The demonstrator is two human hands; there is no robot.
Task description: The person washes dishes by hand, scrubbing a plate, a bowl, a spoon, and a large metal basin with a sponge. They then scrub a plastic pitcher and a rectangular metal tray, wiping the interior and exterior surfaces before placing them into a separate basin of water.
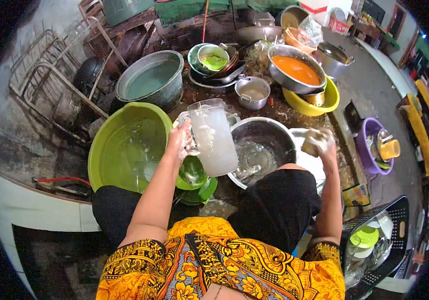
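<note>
1. The left hand (178,142) is closed around the handle of a tall clear plastic pitcher (214,137), whose walls are white with soap foam.
2. The right hand (324,146) grips a small yellowish sponge (309,145), which is also foamy. The fingers are curled tight on it.
3. The pitcher is held in the air over the near-left rim of a wide round steel bowl (274,131). This bowl has some water and a metal utensil inside.
4. The long axis of the pitcher runs almost up and down in the view. Its mouth is at the far end and its base is toward the person, and the top leans a little to the left.
5. The sponge is to the right of the pitcher and well apart from it, with the steel bowl between and below them. The right wall of the pitcher faces the right hand.
6. A big lime-green plastic basin (119,125) with water stands to the left of the left hand. Some green plates (194,176) lie just under the pitcher.
</note>
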